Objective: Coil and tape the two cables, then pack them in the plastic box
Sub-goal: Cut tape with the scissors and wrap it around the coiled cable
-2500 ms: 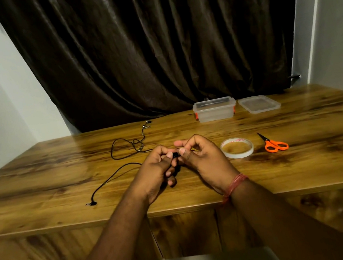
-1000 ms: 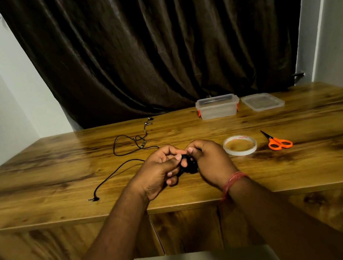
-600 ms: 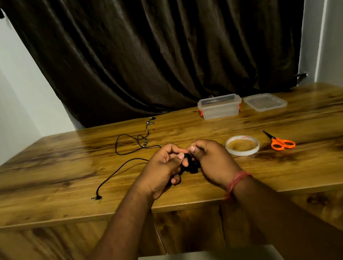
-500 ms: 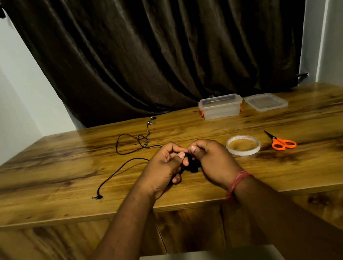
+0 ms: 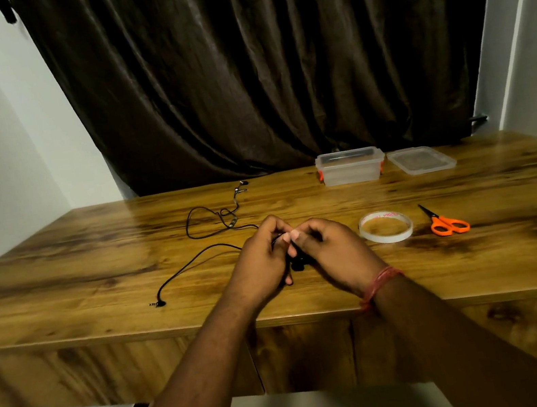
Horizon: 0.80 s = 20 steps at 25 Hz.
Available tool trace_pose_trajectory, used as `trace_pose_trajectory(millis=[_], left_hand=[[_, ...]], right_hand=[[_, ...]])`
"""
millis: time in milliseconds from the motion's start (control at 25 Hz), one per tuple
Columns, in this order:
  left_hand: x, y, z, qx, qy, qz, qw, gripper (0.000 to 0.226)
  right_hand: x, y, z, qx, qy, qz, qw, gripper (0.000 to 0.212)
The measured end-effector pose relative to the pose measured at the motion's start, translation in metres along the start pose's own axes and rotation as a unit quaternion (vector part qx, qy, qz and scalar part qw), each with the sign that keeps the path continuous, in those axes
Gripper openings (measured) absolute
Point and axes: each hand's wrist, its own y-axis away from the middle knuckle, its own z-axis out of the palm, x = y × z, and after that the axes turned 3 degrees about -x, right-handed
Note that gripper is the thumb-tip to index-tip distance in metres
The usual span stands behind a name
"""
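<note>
Cable (image 5: 194, 261) between both hands

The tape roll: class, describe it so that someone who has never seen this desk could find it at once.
Start at the wooden table before the dark curtain. Just right of the right hand, the tape roll lies flat, with the orange scissors farther right. It is the only ring there, pale and see-through.

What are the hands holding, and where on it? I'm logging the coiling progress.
Both the left hand and right hand pinch the black cable at its coiled end; its plug end trails free.
</note>
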Motion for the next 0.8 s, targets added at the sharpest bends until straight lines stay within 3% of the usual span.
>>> trace_pose_trajectory(millis=[240,400,600,800], left_hand=[[0.002,0.0,0.0,0.0,0.003,0.0,1.0,0.012],[0.003,0.0,0.001,-0.007,0.004,0.005,1.0,0.01],[-0.002,-0.003,0.003,-0.005,0.007,-0.008,1.0,0.01],[-0.009,-0.008,0.006,-0.008,0.017,-0.014,1.0,0.017]], right_hand=[[0.007,-0.005,0.001,0.011,-0.003,0.002,1.0,0.005],[0.003,-0.002,-0.001,0.018,0.002,0.003,1.0,0.01],[0.003,-0.003,0.004,0.026,0.117,-0.029,0.992,0.014],[0.005,-0.005,0.005,0.034,0.139,-0.038,0.989,0.013]])
